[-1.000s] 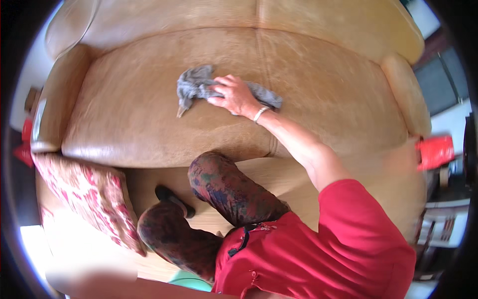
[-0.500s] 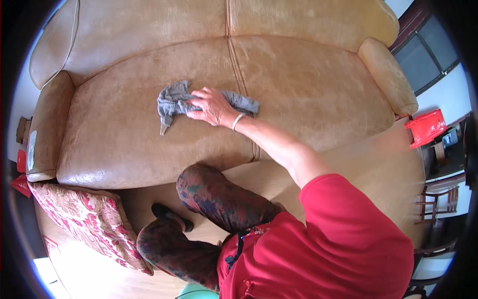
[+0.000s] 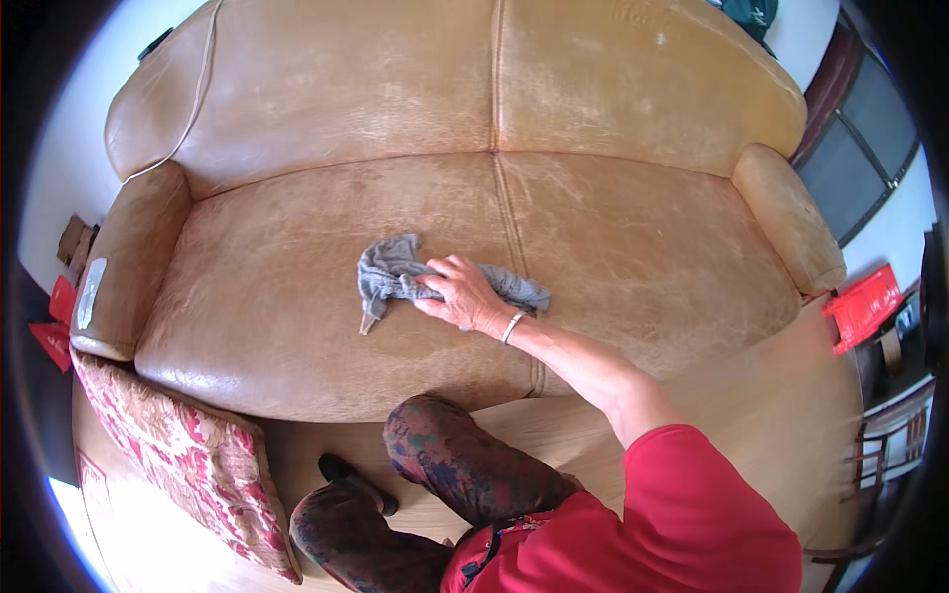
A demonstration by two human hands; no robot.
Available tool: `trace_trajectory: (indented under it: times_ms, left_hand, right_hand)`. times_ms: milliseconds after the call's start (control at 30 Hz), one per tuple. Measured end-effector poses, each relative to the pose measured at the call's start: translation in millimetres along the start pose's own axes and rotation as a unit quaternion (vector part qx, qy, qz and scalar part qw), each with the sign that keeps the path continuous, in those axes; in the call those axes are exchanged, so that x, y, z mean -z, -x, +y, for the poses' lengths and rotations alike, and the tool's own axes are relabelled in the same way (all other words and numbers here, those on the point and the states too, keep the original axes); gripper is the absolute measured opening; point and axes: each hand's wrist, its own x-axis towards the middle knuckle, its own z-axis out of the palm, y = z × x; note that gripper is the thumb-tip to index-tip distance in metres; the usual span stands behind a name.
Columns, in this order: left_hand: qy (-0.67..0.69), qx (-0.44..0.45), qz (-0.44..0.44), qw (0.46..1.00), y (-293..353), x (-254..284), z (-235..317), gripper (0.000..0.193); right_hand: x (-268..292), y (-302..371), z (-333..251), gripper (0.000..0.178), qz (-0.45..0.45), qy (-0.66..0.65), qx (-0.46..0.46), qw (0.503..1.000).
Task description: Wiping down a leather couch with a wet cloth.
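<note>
My right hand (image 3: 463, 294) presses palm down on a crumpled grey cloth (image 3: 395, 269), its fingers curled into the middle of it. The cloth lies on the seat (image 3: 267, 267) of a tan, worn leather sofa, mostly left of the centre seam, with its right end reaching across. One small corner of it hangs toward the seat's front. A pale bracelet circles my right wrist, and the bare forearm runs back to a red short sleeve. My left hand does not show.
A red-and-cream patterned cushion (image 3: 203, 465) leans by the sofa's left end. A thin cord (image 3: 206, 74) hangs over the backrest. Sofa arms (image 3: 138, 252) bound both sides. At right are a red plastic item (image 3: 865, 306) and a wooden chair (image 3: 875, 455). My knees are close to the front edge.
The view has tilted upward, showing more of the backrest, so everything sits lower in the picture. My right hand and the cloth keep about the same place on the seat.
</note>
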Motion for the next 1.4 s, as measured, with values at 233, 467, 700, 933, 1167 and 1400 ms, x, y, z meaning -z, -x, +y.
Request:
trace_trajectory:
  times_ms: [233,467,700,933,1167,1400]
  left_hand:
    - [-0.081,0.045,0.078,0.993,-7.6,-30.5,-18.3,0.031]
    - [-0.157,0.050,0.061,0.984,-17.4,-73.1,-40.3,0.033]
    - [-0.251,0.037,-0.174,0.951,61.7,-138.8,-321.9,0.039]
    - [-0.382,0.052,-0.180,0.905,94.0,-142.2,-339.8,0.044]
    - [-0.362,0.088,-0.164,0.913,97.7,-154.9,-328.0,0.044]
    - [-0.339,0.096,-0.147,0.924,99.2,-149.7,-324.1,0.042]
  right_hand:
    - [65.2,61.0,1.0,0.037,-0.038,0.005,0.078,0.996]
    - [158.3,159.7,63.1,0.033,-0.034,0.163,-0.071,0.983]
    - [263.0,290.9,189.1,0.039,0.101,0.403,-0.432,0.801]
    - [261.1,274.6,238.3,0.044,0.098,0.457,-0.588,0.661]
    - [155.8,152.9,343.9,0.045,-0.040,0.389,-0.410,0.824]
    - [-0.6,-79.2,285.4,0.041,0.057,0.291,-0.327,0.897]
